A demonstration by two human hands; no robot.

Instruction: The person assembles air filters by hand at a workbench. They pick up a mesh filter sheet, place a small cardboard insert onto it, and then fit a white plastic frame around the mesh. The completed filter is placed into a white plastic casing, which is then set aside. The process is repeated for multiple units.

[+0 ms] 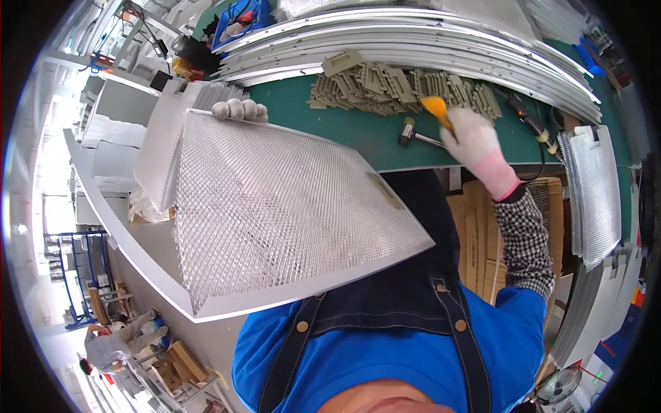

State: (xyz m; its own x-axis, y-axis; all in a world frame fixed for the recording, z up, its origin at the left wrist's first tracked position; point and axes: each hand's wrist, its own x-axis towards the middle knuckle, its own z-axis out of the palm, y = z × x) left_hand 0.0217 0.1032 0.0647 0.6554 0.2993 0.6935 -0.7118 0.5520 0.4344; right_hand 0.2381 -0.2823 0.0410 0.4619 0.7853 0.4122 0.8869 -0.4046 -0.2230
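Note:
A silvery expanded-metal mesh panel (275, 199) is tilted in front of my body, with a white metal strip (317, 289) along its near edge. From its near left corner another white strip (131, 234) runs outward, apart from the mesh. My left hand (239, 110), in a white glove, has its fingers wrapped over the panel's far edge. Over the bench, my right hand (475, 141), in a white glove with a pink cuff, grips an orange-yellow tool (436, 109) whose exact kind is unclear. Below it lies a small hammer (407, 132), its handle partly behind the hand.
Small beige plastic pieces (392, 86) are heaped on the green bench (310, 127). Long white metal strips (413, 41) are stacked behind them. Mesh panels (592, 193) stand at right, near a corded power tool (533, 124). A person (113, 347) is far off at lower left.

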